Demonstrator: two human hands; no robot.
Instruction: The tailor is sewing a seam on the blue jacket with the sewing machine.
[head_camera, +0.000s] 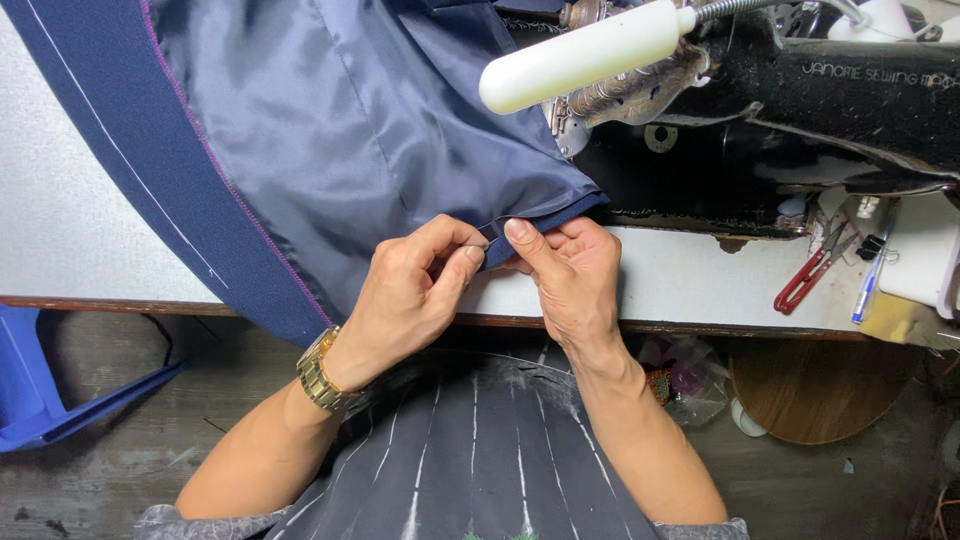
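Note:
A navy garment (130, 130) with shiny blue-grey lining (350, 120) lies spread over the white table (60, 220), its folded edge running toward a black sewing machine (800, 110). My left hand (415, 295), with a gold watch on the wrist, pinches the folded fabric edge between thumb and fingers. My right hand (570, 270) pinches the same edge just to the right, thumb on top. Both hands touch each other at the fold, near the table's front edge.
A white lamp (580, 50) juts out above the machine. Red-handled snips (810, 275), a black clip (872, 243) and a blue pen (868, 290) lie at the right. A round wooden stool (820, 385) and a blue fabric piece (40, 390) are on the floor.

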